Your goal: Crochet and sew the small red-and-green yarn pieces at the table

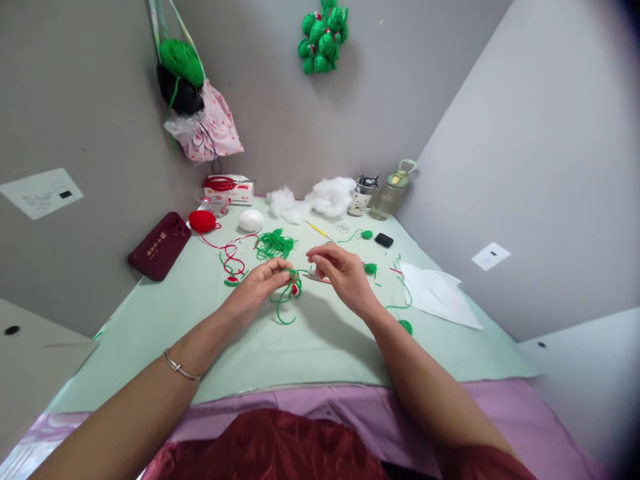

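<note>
My left hand point(263, 283) pinches a small green crocheted piece with a red and white part point(296, 289). A loose green yarn tail point(284, 321) hangs from it toward the tabletop. Close by on the right, my right hand point(344, 275) is closed, thumb and index finger together; what they pinch is too small to make out. A short strand of green yarn runs between the hands. Below the right fingers shows a pointed metal blade point(314, 277) with a reddish part behind it, partly hidden. I cannot tell whether the hand grips it.
Behind the hands lie tangled green yarn point(276, 245), a red yarn ball point(202, 221), a white ball point(251, 221), stuffing point(331, 197) and a yellow crochet hook point(318, 230). A phone point(160, 247) stands left; a bottle point(393, 193) back right; white sheets point(440, 293) right.
</note>
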`<state>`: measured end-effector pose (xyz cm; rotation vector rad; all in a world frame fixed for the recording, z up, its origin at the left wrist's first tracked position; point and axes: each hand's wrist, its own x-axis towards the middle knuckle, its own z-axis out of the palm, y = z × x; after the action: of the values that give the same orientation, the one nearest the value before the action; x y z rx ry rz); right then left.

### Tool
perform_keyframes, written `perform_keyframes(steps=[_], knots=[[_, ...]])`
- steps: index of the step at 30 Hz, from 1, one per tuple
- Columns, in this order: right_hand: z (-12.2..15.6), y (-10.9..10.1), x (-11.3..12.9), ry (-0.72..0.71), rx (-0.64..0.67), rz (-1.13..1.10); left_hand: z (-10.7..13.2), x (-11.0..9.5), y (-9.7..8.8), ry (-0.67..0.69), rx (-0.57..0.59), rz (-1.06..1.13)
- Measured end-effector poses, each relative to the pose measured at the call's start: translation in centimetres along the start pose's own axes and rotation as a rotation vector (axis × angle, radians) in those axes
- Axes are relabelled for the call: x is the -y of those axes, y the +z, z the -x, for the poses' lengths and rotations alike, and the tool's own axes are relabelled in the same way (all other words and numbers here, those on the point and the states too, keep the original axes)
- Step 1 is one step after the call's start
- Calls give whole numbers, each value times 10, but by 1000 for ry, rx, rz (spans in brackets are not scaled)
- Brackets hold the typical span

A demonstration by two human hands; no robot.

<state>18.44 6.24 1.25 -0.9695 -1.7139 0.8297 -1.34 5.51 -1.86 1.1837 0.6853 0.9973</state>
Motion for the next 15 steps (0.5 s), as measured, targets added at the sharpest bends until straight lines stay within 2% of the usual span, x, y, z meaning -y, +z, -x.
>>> perform_keyframes(steps=[7, 11, 15], knots=[[6, 4, 1, -309, 199, 406, -1, 2, 1, 32, -34, -144], [10, 9, -2, -412, 202, 648, -3, 6, 1, -8, -39, -206], [13, 18, -8, -518, 197, 858, -7, 11, -2, -25, -60, -165]])
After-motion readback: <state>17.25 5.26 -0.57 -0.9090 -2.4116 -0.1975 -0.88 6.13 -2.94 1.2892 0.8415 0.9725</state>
